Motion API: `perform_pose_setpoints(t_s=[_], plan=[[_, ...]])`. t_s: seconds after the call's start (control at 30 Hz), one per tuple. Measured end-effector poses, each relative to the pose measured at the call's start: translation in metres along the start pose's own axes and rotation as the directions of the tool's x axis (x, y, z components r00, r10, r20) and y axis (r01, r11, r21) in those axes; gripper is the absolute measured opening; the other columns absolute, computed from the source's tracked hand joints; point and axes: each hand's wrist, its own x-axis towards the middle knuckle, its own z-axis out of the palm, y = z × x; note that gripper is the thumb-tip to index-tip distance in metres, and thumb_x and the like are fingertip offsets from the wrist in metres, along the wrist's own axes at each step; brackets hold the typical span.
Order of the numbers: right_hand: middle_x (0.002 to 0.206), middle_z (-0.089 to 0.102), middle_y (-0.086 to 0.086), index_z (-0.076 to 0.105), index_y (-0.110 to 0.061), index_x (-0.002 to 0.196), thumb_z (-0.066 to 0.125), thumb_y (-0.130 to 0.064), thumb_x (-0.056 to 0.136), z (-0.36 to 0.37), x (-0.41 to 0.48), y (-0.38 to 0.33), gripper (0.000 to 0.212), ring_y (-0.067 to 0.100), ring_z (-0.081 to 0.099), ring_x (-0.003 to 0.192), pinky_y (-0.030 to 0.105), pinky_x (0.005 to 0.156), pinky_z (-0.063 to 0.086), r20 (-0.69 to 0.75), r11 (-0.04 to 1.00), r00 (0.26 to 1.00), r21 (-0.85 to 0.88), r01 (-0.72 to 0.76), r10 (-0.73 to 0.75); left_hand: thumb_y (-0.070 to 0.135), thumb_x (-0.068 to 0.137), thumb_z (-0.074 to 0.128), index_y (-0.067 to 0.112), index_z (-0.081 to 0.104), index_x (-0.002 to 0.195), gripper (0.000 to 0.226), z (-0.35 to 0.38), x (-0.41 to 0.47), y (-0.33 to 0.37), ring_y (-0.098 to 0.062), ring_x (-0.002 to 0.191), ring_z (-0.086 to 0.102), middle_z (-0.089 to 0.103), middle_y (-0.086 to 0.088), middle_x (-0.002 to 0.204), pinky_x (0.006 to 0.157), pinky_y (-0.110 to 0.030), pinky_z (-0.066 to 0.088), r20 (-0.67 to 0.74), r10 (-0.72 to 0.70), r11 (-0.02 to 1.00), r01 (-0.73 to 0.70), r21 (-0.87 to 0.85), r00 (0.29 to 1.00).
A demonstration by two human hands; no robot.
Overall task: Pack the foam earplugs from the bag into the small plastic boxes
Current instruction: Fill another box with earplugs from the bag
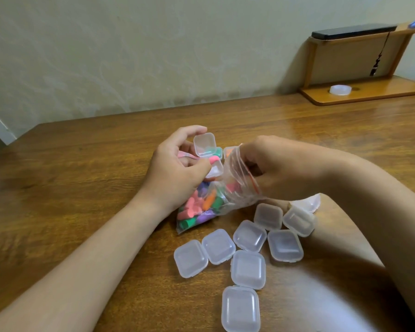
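Closed boxes: small translucent square plastic boxes [240, 307] are lying just right of the clear zip bag of coloured foam earplugs [197, 212].
Left hand [175, 168]: is gripping an open translucent box [204, 143] and a pink earplug [213, 160] over the bag.
Right hand [273, 168]: is pinching the bag's mouth.

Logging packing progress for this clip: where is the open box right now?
Head view, centre frame: the open box is held in the left hand, just beyond the bag and left of the right hand.
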Motion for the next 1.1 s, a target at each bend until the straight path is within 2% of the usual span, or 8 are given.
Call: perform_pose_setpoints(t_s=[0.17,0.33,0.57,0.67,0.8,0.9,1.0,1.1], plan=[[0.073,0.068,-0.006,0.073,-0.023,0.081,0.077,-0.020,0.084,-0.007,-0.004,0.012,0.006,0.012,0.062,0.066,0.028,0.061,0.053,-0.077,0.996,0.995,0.064,0.063,-0.058,0.000,0.085,0.075,0.020,0.061,0.125,0.047,-0.002,0.000,0.000,0.007,0.060,0.061,0.060,0.002,0.092,0.057,-0.010,0.051,-0.018,0.012,1.000,-0.012,0.025,1.000],[0.076,0.071,-0.014,0.076,-0.024,0.085,0.075,-0.008,0.081,-0.019,-0.010,0.016,0.016,0.002,0.067,0.073,0.014,0.067,0.053,-0.181,0.985,0.982,0.152,0.088,-0.059,0.003,0.084,0.077,0.021,0.061,0.126,0.048,-0.002,0.001,-0.001,0.007,0.060,0.060,0.060,0.004,0.090,0.058,-0.009,0.049,-0.037,0.015,0.999,-0.013,0.034,0.999],[0.079,0.070,-0.003,0.072,-0.021,0.079,0.072,-0.005,0.079,-0.022,-0.009,0.022,0.017,0.009,0.068,0.071,0.036,0.068,0.061,-0.434,0.945,0.899,0.316,0.086,0.064,0.007,0.082,0.080,0.029,0.054,0.132,0.061,-0.002,0.005,-0.006,-0.013,0.079,0.071,0.065,-0.007,0.096,0.070,-0.032,0.063,-0.080,-0.046,0.999,0.045,-0.019,0.996],[0.081,0.071,0.003,0.070,-0.020,0.081,0.070,-0.004,0.082,-0.021,-0.008,0.023,0.015,0.016,0.072,0.077,0.044,0.072,0.062,-0.548,0.930,0.833,0.339,0.143,0.072,0.003,0.083,0.079,0.018,0.059,0.124,0.048,0.000,0.006,-0.005,0.000,0.073,0.066,0.067,-0.004,0.093,0.067,-0.021,0.058,-0.111,-0.080,0.992,0.069,-0.103,0.991],[0.082,0.072,0.004,0.070,-0.019,0.084,0.074,-0.009,0.083,-0.015,-0.003,0.020,0.010,0.018,0.073,0.078,0.043,0.071,0.061,-0.666,0.919,0.746,0.312,0.242,0.029,0.001,0.084,0.077,0.007,0.071,0.103,0.021,0.000,0.009,-0.007,-0.009,0.077,0.068,0.070,-0.005,0.085,0.074,-0.035,0.059,-0.118,-0.128,0.969,0.099,-0.226,0.985],[0.080,0.070,-0.002,0.071,-0.018,0.087,0.080,-0.014,0.083,-0.008,0.001,0.018,0.010,0.013,0.070,0.074,0.034,0.069,0.060,-0.714,0.926,0.699,0.251,0.282,-0.019,0.004,0.074,0.080,0.002,0.070,0.095,0.024,0.001,0.009,-0.006,-0.023,0.084,0.072,0.071,-0.015,0.087,0.077,-0.041,0.061,-0.082,-0.176,0.924,0.136,-0.357,0.981],[0.082,0.070,-0.004,0.073,-0.015,0.088,0.079,-0.018,0.084,0.002,0.006,0.015,0.008,0.010,0.068,0.076,0.033,0.071,0.058,-0.690,0.950,0.718,0.155,0.270,-0.091,0.010,0.070,0.077,0.000,0.068,0.096,0.029,0.001,0.008,-0.004,-0.036,0.089,0.071,0.068,-0.029,0.093,0.086,-0.051,0.060,-0.052,-0.208,0.877,0.162,-0.453,0.977],[0.084,0.069,-0.006,0.073,-0.013,0.090,0.077,-0.017,0.084,0.010,0.009,0.011,0.008,0.003,0.063,0.077,0.019,0.071,0.052,-0.652,0.963,0.740,0.054,0.264,-0.166,0.012,0.070,0.077,0.005,0.070,0.093,0.025,0.002,0.008,-0.003,-0.042,0.095,0.070,0.066,-0.037,0.101,0.094,-0.059,0.055,-0.032,-0.221,0.867,0.181,-0.463,0.975]])
